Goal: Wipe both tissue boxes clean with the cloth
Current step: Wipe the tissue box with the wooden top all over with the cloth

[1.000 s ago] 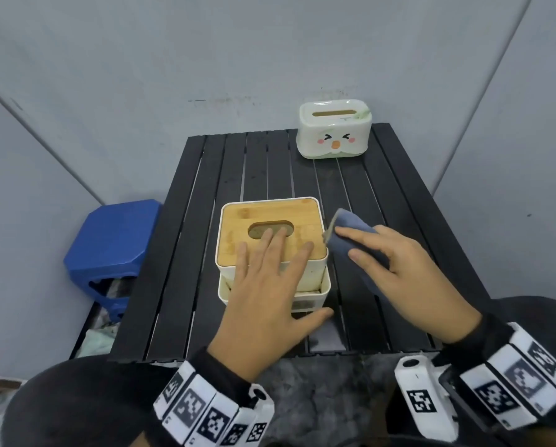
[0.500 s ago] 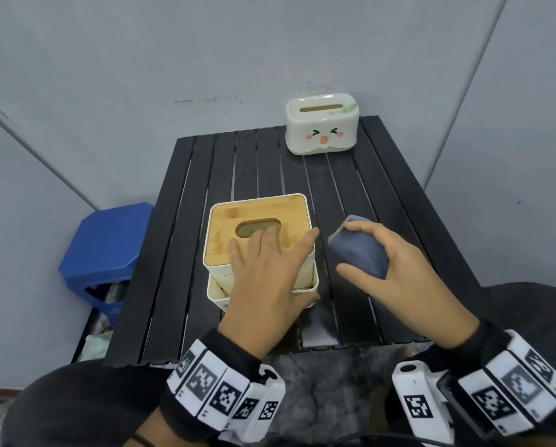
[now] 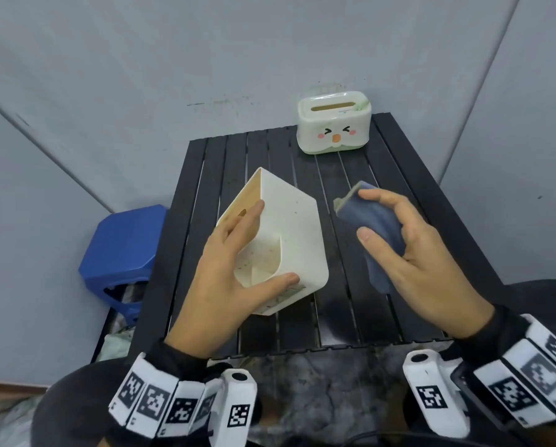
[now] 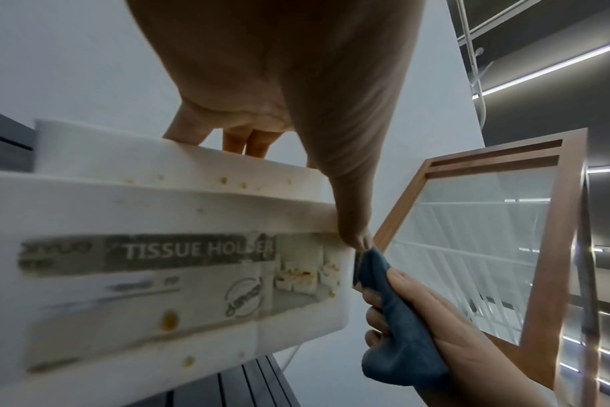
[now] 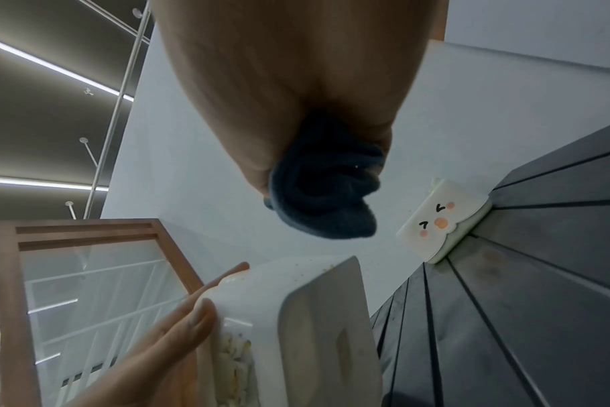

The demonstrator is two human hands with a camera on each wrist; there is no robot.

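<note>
My left hand [image 3: 238,253] grips the white tissue box with the bamboo lid [image 3: 289,227], lifted off the table and tipped onto its side, its stained bottom and label [image 4: 178,275] toward me. Fingers lie over the lid side and the thumb presses the lower edge. My right hand [image 3: 409,253] holds the bunched blue cloth [image 3: 370,221] just right of the box, apart from it. The cloth [image 5: 324,198] shows below the palm in the right wrist view. The second box, white with a cartoon face [image 3: 334,124], stands at the table's far edge.
The black slatted table [image 3: 383,301] sits against grey walls. A blue plastic stool [image 3: 122,250] stands on the floor to the left. A wood-framed glass panel [image 4: 505,247] shows in both wrist views.
My left hand has lifted the bamboo-lid box off the table and turned it onto its side. My right hand has drawn the cloth up and away from the box.
</note>
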